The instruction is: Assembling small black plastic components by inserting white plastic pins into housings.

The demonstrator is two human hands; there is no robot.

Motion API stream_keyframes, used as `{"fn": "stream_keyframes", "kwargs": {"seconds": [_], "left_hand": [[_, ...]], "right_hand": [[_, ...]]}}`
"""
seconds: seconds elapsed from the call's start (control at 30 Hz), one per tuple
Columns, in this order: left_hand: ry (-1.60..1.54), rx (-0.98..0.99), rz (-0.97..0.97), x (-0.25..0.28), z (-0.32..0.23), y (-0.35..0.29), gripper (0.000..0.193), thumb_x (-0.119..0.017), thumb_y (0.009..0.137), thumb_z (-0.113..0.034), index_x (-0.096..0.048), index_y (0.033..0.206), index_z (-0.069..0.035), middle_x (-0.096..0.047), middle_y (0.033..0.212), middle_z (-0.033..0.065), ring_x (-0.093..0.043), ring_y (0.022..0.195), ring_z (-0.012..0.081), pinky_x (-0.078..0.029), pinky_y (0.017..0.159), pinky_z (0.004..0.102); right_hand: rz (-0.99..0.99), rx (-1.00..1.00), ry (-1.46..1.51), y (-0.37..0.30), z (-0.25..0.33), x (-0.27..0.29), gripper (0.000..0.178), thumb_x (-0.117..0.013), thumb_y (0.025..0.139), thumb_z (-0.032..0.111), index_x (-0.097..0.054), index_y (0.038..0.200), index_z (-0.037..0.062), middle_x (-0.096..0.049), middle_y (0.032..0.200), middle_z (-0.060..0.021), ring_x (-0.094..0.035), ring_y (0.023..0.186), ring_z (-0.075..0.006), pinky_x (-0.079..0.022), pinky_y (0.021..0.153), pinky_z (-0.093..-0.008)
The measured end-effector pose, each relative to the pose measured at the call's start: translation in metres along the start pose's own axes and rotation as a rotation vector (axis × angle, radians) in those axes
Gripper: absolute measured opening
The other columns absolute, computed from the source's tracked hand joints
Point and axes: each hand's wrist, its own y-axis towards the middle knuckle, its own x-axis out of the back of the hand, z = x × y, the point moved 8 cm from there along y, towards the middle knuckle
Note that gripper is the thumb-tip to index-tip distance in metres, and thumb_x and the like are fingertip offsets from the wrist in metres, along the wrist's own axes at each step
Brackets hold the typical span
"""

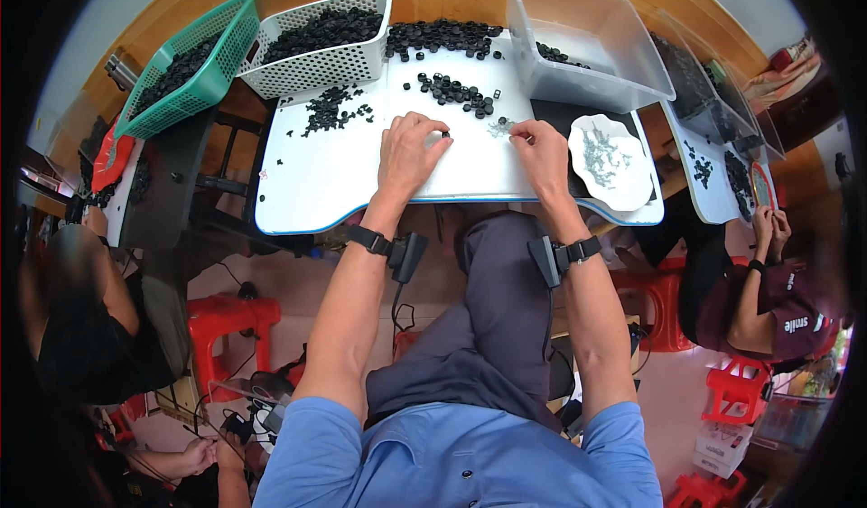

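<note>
Over the white table (343, 174), my left hand (409, 154) pinches a small black part (445, 134) between thumb and fingertips. To its right my right hand (545, 158) is closed, thumb and forefinger together. What those fingers hold, if anything, is too small to make out. Just left of its fingertips lies a little heap of small clear pieces (499, 128). Beyond both hands is a loose group of round black parts (462, 93). A scalloped white dish (634, 187) with more clear pieces in it stands to the right of my right hand.
A white perforated basket (312, 76) and a green basket (185, 102) hold black parts at the back left. Small black pieces (330, 111) lie below the white basket. A clear plastic bin (587, 74) stands back right. People sit on both sides; a red stool (230, 327) is left.
</note>
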Motion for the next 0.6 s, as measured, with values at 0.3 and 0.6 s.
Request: {"fn": "stream_keyframes", "kwargs": {"seconds": [0.3,0.6], "left_hand": [[-0.018,-0.07,0.031,-0.003,-0.005,-0.002,0.016,-0.08,0.082,-0.024,-0.079,0.096,-0.017,-0.067,0.098,0.0009,-0.06,0.101,0.0233,-0.043,0.088,0.0383],[-0.011,-0.075,0.029,-0.003,-0.002,-0.004,0.017,-0.079,0.083,-0.025,-0.079,0.098,-0.017,-0.067,0.099,0.0012,-0.059,0.1,0.0231,-0.043,0.088,0.0381]], "right_hand": [[0.144,0.039,-0.232,0.012,0.011,-0.023,0.01,-0.069,0.086,0.013,-0.076,0.092,0.0082,-0.071,0.094,-0.0133,-0.07,0.091,-0.0349,-0.055,0.082,-0.0458],[0.148,0.124,-0.25,0.006,0.02,-0.027,0.01,-0.066,0.093,0.013,-0.069,0.096,0.0042,-0.069,0.098,-0.0164,-0.068,0.091,-0.0393,-0.054,0.081,-0.0473]]}}
